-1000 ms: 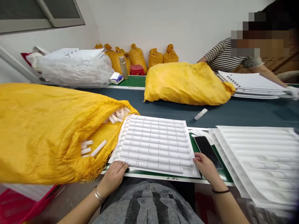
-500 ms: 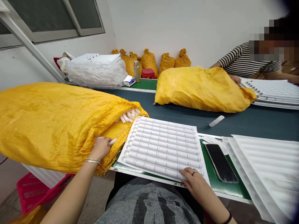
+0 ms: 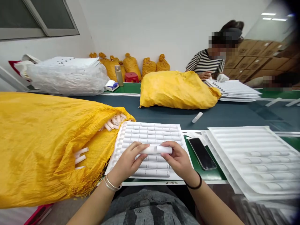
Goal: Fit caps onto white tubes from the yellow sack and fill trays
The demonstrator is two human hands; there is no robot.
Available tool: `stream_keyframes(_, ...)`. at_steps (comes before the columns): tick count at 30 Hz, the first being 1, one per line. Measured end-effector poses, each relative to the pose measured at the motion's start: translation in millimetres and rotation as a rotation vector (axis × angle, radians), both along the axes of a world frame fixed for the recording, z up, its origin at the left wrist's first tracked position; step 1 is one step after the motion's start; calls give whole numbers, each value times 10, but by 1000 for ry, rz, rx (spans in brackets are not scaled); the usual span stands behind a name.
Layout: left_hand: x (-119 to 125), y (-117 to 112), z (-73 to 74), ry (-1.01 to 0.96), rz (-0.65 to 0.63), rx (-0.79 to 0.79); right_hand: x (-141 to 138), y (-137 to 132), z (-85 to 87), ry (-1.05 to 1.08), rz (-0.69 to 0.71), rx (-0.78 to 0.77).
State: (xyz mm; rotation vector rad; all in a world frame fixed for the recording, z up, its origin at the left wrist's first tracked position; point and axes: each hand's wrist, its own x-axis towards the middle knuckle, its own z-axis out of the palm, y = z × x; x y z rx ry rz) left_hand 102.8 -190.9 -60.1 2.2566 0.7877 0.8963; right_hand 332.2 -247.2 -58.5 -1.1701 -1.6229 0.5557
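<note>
Green bench, yellow sack with loose tubes left in its mouth. Left hand, right hand each pinching a white tube piece above the tray — visible rows look mostly filled; covered spots can't judge.

Bare fingers on your left hand, and slim silvery bangles circle that wrist; over on the right, your right hand is bare too, a thin dark band round its wrist. Nearest, your mottled grey top shows broad dark streaks and small printed marks.
</note>
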Motion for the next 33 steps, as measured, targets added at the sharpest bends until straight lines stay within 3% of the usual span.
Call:
stream_keyframes(6,-17,26,138,112,-26,140,120,75,218,-221,229,60)
stream_keyframes(12,22,-6,205,125,5,195,182,136,282,-289,198,114)
stream_keyframes(21,105,-16,186,126,-10,349,135,100,268,-323,139,52)
stream_keyframes(26,161,-145,18,127,-65,259,43,17,176,-378,178,59)
stream_keyframes(30,104,-134,-224,251,-112,130,-49,137,-99,-757,260,-36)
stream_keyframes(33,-318,120,-369,365,121,108,192,561,-232,-857,-28,-253)
